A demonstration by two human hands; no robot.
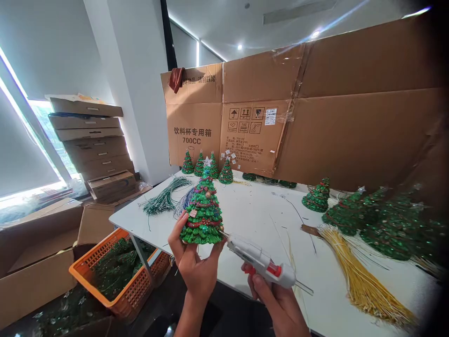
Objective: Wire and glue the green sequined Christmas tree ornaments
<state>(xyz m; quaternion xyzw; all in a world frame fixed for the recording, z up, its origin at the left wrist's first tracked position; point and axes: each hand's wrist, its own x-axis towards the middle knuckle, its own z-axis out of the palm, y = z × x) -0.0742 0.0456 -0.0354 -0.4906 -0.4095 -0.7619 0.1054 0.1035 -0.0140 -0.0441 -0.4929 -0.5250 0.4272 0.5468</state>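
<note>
My left hand (198, 269) grips a small green Christmas tree (203, 210) by its base, holding it upright above the table's front edge. The tree has a silvery star on top, red garlands and small coloured ornaments. In my right hand (273, 299) is a white hot glue gun (257, 255) with a red trigger, my fingers wrapped around its handle. The gun's nozzle points left and meets the lower right side of the tree; whether it touches, I cannot tell. A clear glue stick (304, 287) juts from the gun's back end.
On the white table (245, 206) lie green wire strands (168, 196) and a yellow strand bundle (365, 276). Several decorated trees (389, 224) stand at right, others at the back. A cardboard wall (259, 126) rises behind. An orange crate (119, 304) holding greenery sits below left.
</note>
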